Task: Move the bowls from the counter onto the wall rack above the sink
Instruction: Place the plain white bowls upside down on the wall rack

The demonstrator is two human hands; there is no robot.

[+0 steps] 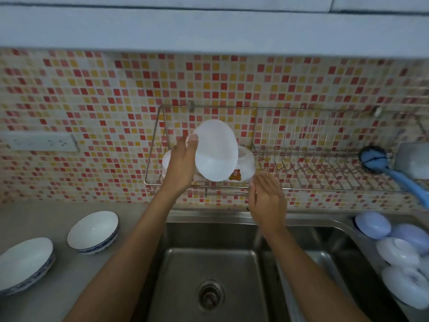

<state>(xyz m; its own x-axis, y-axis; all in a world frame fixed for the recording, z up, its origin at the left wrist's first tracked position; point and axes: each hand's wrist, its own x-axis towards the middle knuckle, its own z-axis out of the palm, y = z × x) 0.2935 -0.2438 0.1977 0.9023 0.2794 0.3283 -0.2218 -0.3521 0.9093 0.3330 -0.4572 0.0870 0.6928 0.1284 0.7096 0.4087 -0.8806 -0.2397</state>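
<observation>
My left hand [182, 163] grips a plain white bowl [217, 151] by its rim, tilted on edge over the left end of the wire wall rack [301, 182]. Behind it, a white bowl with a bear picture [243, 169] lies upside down in the rack, and another white piece [166, 160] shows by my wrist. My right hand [267, 201] hovers just below the rack's front rail, fingers apart, holding nothing. Two blue-rimmed white bowls [94, 232] [24, 263] stand on the grey counter [60, 287] at the left.
A steel sink [209, 263] lies directly below the rack. A blue dish brush [380, 163] rests at the rack's right end beside a grey box. Several pale blue and white lidded containers [399, 252] sit at the sink's right. A wall socket [41, 141] is at left.
</observation>
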